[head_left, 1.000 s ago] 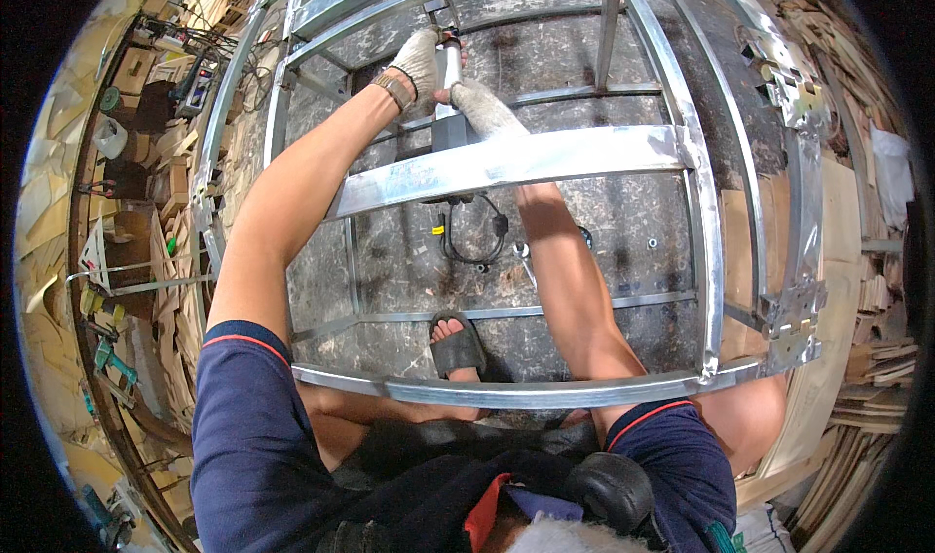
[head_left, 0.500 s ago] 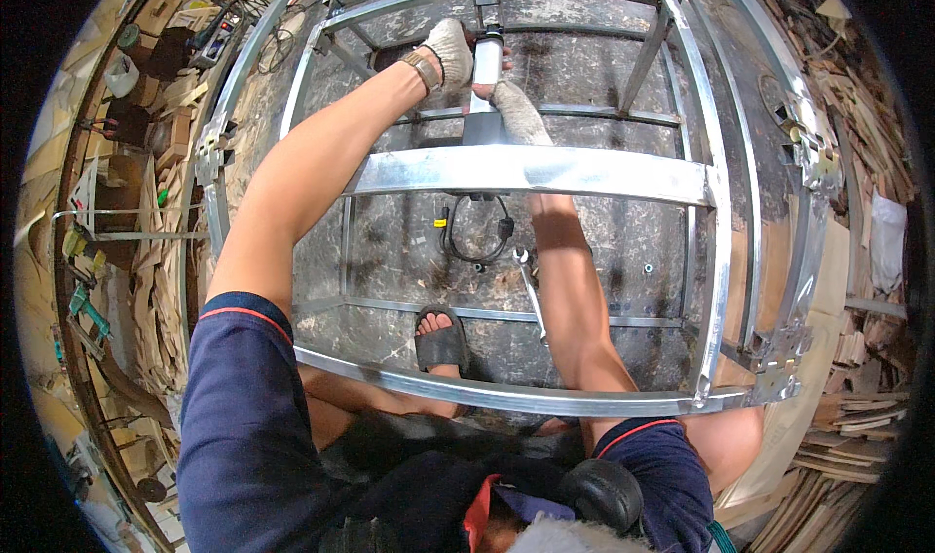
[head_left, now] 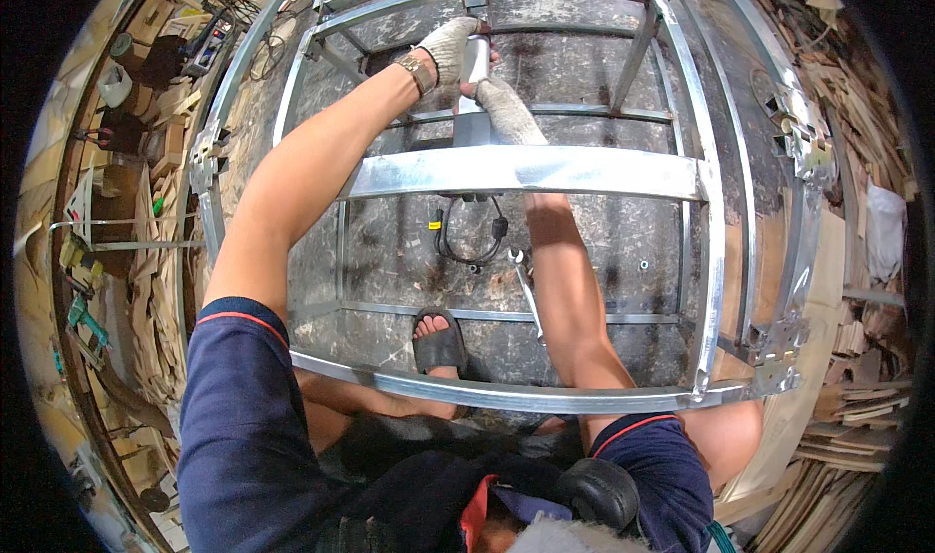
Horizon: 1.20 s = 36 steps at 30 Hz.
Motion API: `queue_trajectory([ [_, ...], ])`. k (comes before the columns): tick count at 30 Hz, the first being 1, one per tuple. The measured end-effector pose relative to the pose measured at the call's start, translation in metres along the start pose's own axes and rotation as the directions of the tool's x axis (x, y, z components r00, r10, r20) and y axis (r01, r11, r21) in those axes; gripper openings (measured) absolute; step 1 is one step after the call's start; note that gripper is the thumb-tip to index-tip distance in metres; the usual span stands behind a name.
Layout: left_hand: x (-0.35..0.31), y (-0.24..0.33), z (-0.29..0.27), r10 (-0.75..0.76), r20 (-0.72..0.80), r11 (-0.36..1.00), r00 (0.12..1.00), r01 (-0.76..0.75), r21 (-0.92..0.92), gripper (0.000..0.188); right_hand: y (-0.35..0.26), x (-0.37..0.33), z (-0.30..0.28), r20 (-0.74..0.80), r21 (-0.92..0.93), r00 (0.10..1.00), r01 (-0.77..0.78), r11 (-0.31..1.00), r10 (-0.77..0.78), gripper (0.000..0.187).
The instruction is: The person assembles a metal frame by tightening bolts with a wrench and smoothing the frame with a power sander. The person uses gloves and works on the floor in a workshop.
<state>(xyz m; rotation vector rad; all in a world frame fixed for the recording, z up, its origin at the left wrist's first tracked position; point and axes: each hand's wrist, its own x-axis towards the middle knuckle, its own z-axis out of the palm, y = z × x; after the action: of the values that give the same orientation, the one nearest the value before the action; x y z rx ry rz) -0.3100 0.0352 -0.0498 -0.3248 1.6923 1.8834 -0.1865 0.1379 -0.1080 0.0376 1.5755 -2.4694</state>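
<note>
A linear actuator with a silver tube point(head_left: 475, 61) and a dark grey housing point(head_left: 473, 128) stretches away from me inside a welded metal frame point(head_left: 526, 170). Gloved in off-white knit, my left hand point(head_left: 445, 50) closes over the tube's far end, where its fingers partly hide the end fitting. My right hand point(head_left: 503, 103), in a similar glove, reaches under the near crossbar and wraps round the tube from the right, just beyond the housing. A black cable point(head_left: 466, 259) with a yellow tag hangs in a loop below the crossbar.
An open-ended wrench point(head_left: 527, 295) lies on the stained dark floor beside my right forearm. Small nuts point(head_left: 644, 265) are on the floor too. Metal brackets point(head_left: 806, 146) sit on the frame's sides. Wood scraps point(head_left: 857, 426) pile up at right; tools and offcuts lie at left.
My left hand has shifted slightly farther along the tube, and its fingers now cover the far end. My right hand keeps its hold. The whole view has shifted a little.
</note>
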Motion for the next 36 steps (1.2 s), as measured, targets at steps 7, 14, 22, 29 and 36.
queue_trajectory([
  [7, 0.005, -0.002, -0.005, 0.095, 0.044, 0.989, 0.994, -0.09, -0.114, 0.017, 0.006, 0.013, -0.003, 0.01, -0.125, 0.996, 0.089, 0.988, -0.088, 0.052],
  [14, 0.005, 0.001, -0.007, 0.067, 0.127, 0.977, 0.99, -0.039, -0.208, 0.016, -0.002, 0.01, -0.002, 0.002, -0.221, 0.997, 0.07, 0.973, -0.071, 0.043],
  [22, 0.0, 0.004, -0.004, 0.06, 0.097, 0.973, 0.994, -0.036, -0.227, 0.014, -0.011, -0.005, 0.003, -0.042, -0.33, 0.995, 0.077, 0.941, -0.096, 0.052],
  [29, 0.003, 0.002, -0.012, 0.079, 0.123, 0.987, 0.989, -0.061, -0.146, 0.014, -0.012, -0.005, 0.005, -0.037, -0.362, 0.986, 0.141, 0.922, -0.165, 0.051],
  [36, -0.006, 0.002, -0.005, -0.003, 0.062, 0.999, 0.998, 0.006, -0.043, 0.016, -0.009, -0.001, -0.001, 0.007, -0.436, 0.985, 0.157, 0.886, -0.171, 0.051],
])
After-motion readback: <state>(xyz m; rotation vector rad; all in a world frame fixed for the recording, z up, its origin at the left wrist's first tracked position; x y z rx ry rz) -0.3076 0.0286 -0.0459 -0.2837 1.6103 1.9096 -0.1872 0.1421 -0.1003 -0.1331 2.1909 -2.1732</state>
